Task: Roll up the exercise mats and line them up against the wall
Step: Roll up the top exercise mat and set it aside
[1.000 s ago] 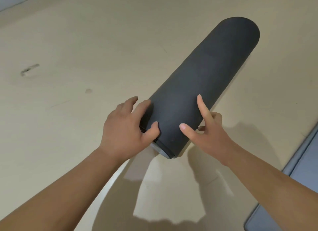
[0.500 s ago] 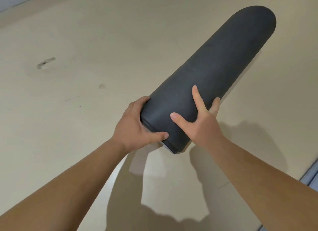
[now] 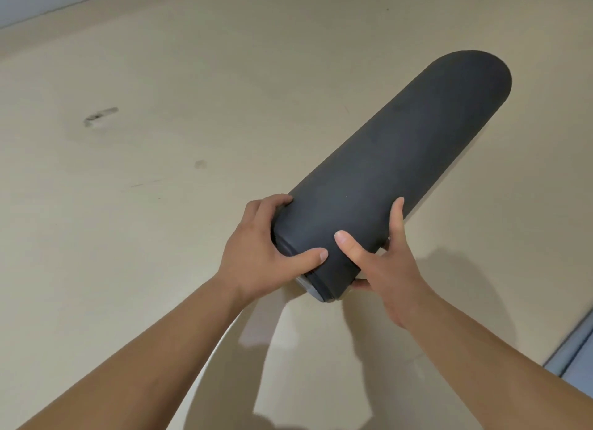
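Gripping a dark rolled mat (image 3: 385, 173) by its near end with both hands, well out over the beige floor (image 3: 144, 269). Points the roll away and to the right, with the near end raised clear of the floor, judging by the shadow underneath; cannot tell about floor contact at the far end. Curls the left hand (image 3: 256, 256) round the left flank, fingers (image 3: 272, 203) wrapped over the curve and thumb laid across the top close to the rim, probably to pin the loose outer edge and stop the coil springing open. Cups the right hand (image 3: 388, 279) against the opposite flank, thumb pressed on top, forefinger stretched straight up the side, remaining fingers tucked beneath, likely to bear the weight. Squeezes from both sides with fingers spread wide rather than pinched together, a sensible hold for a fat, soft, springy cylinder. Shows paler layers at the near rim, slightly stepped, so perhaps wants tapping flush later. Leaves the wall (image 3: 29, 3) far off in the top left corner, well apart from the roll: looks like the carrying step, rolled already but not yet lined up. Catches the edge of a blue-grey mat (image 3: 577, 362) lying flat at the right border, apparently not yet rolled.
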Tool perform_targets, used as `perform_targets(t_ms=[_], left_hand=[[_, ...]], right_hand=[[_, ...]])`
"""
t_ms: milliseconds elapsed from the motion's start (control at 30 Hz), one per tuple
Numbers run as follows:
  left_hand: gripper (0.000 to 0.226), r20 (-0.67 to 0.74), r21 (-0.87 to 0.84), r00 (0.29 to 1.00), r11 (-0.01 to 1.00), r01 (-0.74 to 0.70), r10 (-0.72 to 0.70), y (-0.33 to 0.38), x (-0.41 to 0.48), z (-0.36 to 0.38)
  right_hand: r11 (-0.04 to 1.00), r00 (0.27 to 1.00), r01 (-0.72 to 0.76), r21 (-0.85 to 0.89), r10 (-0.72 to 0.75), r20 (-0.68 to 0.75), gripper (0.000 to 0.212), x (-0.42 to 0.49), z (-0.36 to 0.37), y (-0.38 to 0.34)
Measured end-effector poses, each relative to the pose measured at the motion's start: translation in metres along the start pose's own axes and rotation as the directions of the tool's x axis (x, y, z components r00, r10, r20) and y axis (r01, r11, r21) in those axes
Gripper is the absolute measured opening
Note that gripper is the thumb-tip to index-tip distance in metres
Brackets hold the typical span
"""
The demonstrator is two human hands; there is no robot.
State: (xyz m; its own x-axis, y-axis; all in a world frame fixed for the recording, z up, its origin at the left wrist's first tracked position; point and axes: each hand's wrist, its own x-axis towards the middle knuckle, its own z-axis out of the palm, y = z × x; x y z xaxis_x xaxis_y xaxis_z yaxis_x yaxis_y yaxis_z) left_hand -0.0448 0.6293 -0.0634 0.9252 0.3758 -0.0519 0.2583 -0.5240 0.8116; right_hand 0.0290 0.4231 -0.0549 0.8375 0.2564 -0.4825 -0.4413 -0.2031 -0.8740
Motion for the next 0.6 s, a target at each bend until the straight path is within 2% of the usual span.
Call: perform_targets(t_ms=[200, 333, 400, 467, 533, 600], left_hand=[[0.09, -0.116, -0.088, 0.988, 0.992, 0.088, -0.098, -0.034, -0.017, -0.034], [0.074, -0.153, -0.166, 0.969, 0.972, 0.166, -0.192, -0.056, -0.004, -0.066], [0.061, -0.259, -0.083, 0.947, 0.981, 0.173, -0.189, -0.06, -0.002, -0.079], [0.052, -0.335, 0.065, 0.938, 0.992, 0.112, -0.084, -0.06, -0.007, -0.084], [0.066, -0.287, 0.158, 0.957, 0.984, 0.079, -0.03, -0.058, -0.014, -0.081], [0.084, -0.273, 0.183, 0.96, 0.977, 0.11, -0.057, -0.059, -0.019, -0.073]], right_hand=[[0.991, 0.988, 0.067, -0.119, -0.05, 0.146, 0.125, 0.018, 0.049, -0.009], [0.897, 0.98, 0.158, -0.413, -0.09, 0.178, 0.112, 0.034, 0.095, -0.03], [0.814, 0.964, 0.247, -0.525, -0.151, 0.219, 0.097, 0.036, 0.11, -0.035], [0.691, 0.937, 0.348, -0.634, -0.235, 0.258, 0.088, 0.038, 0.118, -0.038], [0.627, 0.921, 0.39, -0.674, -0.279, 0.273, 0.088, 0.043, 0.12, -0.037], [0.637, 0.926, 0.375, -0.673, -0.288, 0.244, 0.09, 0.048, 0.118, -0.032]])
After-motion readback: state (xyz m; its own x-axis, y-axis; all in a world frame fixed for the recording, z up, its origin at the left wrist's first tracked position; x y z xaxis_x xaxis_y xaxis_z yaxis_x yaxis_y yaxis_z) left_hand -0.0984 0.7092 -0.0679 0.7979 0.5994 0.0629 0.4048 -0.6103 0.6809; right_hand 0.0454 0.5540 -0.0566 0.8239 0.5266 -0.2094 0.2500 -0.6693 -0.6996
